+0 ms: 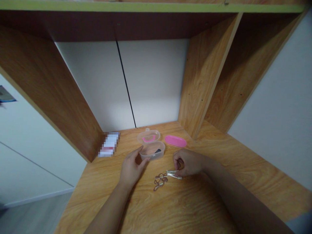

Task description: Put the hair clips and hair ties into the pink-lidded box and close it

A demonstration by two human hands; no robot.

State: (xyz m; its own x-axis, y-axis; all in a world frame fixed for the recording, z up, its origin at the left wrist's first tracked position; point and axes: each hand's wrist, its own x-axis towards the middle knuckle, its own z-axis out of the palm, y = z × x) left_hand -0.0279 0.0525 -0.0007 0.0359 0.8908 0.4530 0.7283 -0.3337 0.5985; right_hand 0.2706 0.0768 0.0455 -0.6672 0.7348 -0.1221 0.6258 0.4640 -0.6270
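A clear plastic case (159,155) stands on the wooden desk with its hinged lid (146,132) lying open behind it. My left hand (131,167) has thumb and fingers spread round the left end of this case, holding it. A small dark object (158,151) lies inside the case. My right hand (187,162) pinches at several slim silver metal clips (172,174) just above the desk surface. Touching or close beside those clips are several rose-gold bent-wire clips (161,180), bunched together. Which silver clips my right fingers actually grip is partly hidden.
A pink oval plate (175,141) lies right of the case. At the back left is a blurred white and red packet (109,144). Wooden side panels (207,71) and a white back wall (146,81) enclose the desk (156,214), beneath an overhead shelf (122,26).
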